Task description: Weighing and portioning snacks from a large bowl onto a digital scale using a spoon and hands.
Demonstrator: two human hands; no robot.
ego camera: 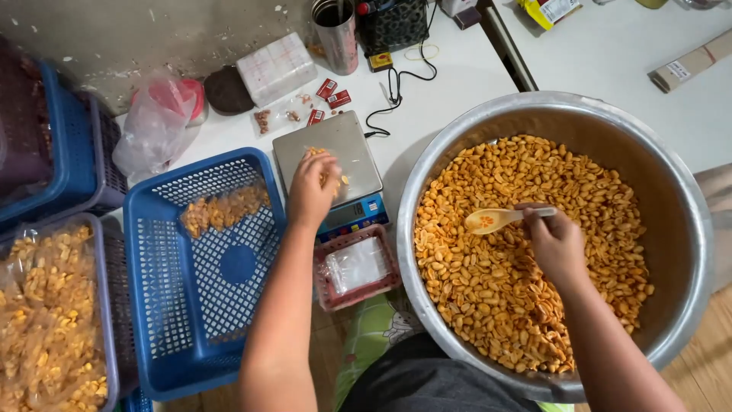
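Observation:
My right hand (557, 243) grips a yellow plastic spoon (492, 220) over roasted peanuts (518, 290) that fill a large steel basin (690, 221). My left hand (311, 187) rests on a small clear bag of peanuts (319, 153) lying on the steel top of a digital scale (339, 145); whether the fingers grip the bag is hidden. The scale's blue front (364, 214) faces me.
A blue basket (156, 320) beside the scale holds one filled bag (225, 207). A small red tray (326, 294) with empty clear bags lies under the scale's front. At far left a grey crate (109, 336) holds several packed bags. A metal cup (337, 34), cable and small boxes stand behind.

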